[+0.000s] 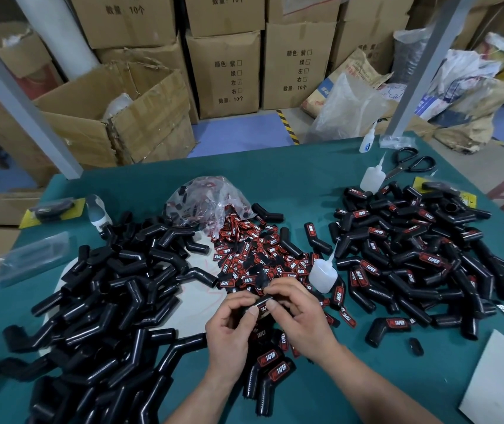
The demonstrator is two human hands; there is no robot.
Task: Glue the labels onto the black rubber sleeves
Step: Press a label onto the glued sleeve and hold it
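My left hand (232, 325) and my right hand (299, 316) together hold one black rubber sleeve (261, 302) above the table's middle front. Both thumbs press a red-and-black label (263, 308) onto it. A heap of plain black sleeves (116, 286) lies on the left. Labelled sleeves (413, 255) are piled on the right. Loose labels (253, 255) spill from a clear bag (204, 203) in the centre. A small glue bottle (322, 273) stands just beyond my right hand.
Two more glue bottles (371, 179) (367, 140) and black scissors (410, 163) sit at the back right of the green table (306, 179). A white sheet (502, 384) lies at the front right. Packaged items (51, 208) lie far left. Cardboard boxes (223, 75) stand behind.
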